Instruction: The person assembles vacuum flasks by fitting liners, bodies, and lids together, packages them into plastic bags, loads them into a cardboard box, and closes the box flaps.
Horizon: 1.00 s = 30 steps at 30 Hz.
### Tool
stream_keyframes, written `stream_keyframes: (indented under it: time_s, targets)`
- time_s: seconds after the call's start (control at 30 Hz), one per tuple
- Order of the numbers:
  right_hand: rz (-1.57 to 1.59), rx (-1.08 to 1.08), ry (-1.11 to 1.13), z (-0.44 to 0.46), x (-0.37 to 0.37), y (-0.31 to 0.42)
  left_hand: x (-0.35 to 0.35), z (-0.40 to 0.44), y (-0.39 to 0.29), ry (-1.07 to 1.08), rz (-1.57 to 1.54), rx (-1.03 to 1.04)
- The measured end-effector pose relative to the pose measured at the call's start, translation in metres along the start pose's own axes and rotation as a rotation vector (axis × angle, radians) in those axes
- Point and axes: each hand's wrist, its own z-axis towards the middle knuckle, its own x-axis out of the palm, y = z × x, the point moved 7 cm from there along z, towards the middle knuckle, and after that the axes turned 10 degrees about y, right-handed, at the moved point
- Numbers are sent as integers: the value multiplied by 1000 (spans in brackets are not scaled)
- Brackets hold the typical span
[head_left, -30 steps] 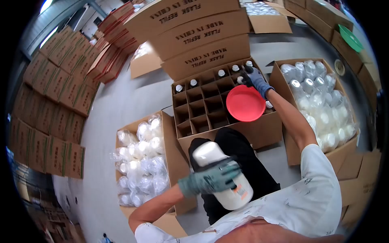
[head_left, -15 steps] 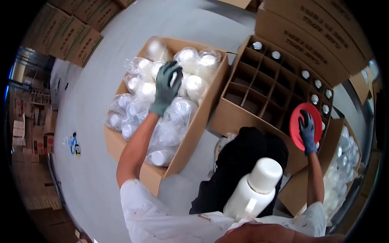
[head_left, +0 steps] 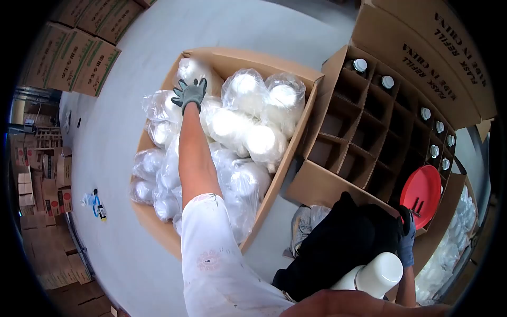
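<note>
My left hand (head_left: 190, 95), in a grey-green glove with dark fingertips, is open with fingers spread over the upper left of a carton (head_left: 243, 57) of plastic-wrapped white flasks. It touches or hovers just above a wrapped flask (head_left: 196, 73). My right hand (head_left: 406, 245), in a blue-grey glove, is beside my knee at the lower edge of a red dish (head_left: 422, 185); its fingers are partly hidden. Small dark, thin shapes show on the dish. A white flask with a rounded cap (head_left: 377, 274) lies tilted across my lap.
A divided carton (head_left: 338, 185) holds several white-capped bottles (head_left: 387, 82), its printed flap standing at the back. Another carton of wrapped items (head_left: 449, 253) is at right. Stacked cartons (head_left: 90, 61) stand upper left. A shoe (head_left: 301, 227) is between the cartons.
The view has swung left. My left hand let go of the white flask and moved to the wrapped flasks, now farther up the carton. My right hand moved from the bottles to the dish, then its lower edge.
</note>
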Motion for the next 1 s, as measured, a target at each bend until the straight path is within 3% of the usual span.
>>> stream_keyframes:
  time_s: [0.1,0.17,0.2,0.23,0.3,0.4,0.43,0.5,0.53,0.57,0.6,0.67,0.7,0.77,0.83,0.87,0.9,0.93,0.97,1.0]
  targets:
    - [-31,-6,-23,3,-2,1,3,24,-1,-51,53,164]
    - [-105,-110,-56,14,-8,12,-18,13,-5,-227,-159,382]
    - [-130,-172,-76,26,-15,27,-23,21,-8,-266,-530,682]
    - [-152,-230,-95,39,-19,46,-46,-24,-26,-336,-515,907]
    - [54,-289,-87,68,-21,86,-80,-99,-51,-295,-732,1056]
    - [292,-523,69,113,-18,190,-124,-209,-95,-33,-1001,1220]
    - [79,-714,-11,123,-15,222,-138,-249,-109,35,-1001,1297]
    - [476,-829,75,134,-11,296,-150,-321,-135,417,-1330,1377]
    - [796,-803,184,142,2,317,-152,-348,-143,600,-1432,1371]
    - [747,-831,166,147,6,336,-148,-364,-153,756,-1527,1396]
    - [865,-554,544,146,11,350,-152,-382,-156,746,-1479,1390]
    - [1255,-394,655,146,1,334,-159,-399,-166,805,-1430,1529]
    - [1392,-305,713,147,-11,317,-156,-402,-161,864,-1567,1470]
    - [1661,-389,730,138,-52,279,-147,-431,-150,726,-1468,1447]
    - [1771,-349,609,137,-75,229,-124,-479,-157,632,-1110,1500]
    - [1861,-382,646,132,-84,215,-122,-514,-165,347,-824,1618]
    - [1945,-420,688,127,-93,201,-119,-552,-177,216,-691,1579]
    - [2029,-567,874,116,-100,194,-117,-591,-188,91,-556,1532]
    - [2037,-727,906,103,-113,192,-107,-605,-199,62,-612,1495]
    - [2081,-737,811,98,-119,184,-97,-620,-208,34,-669,1459]
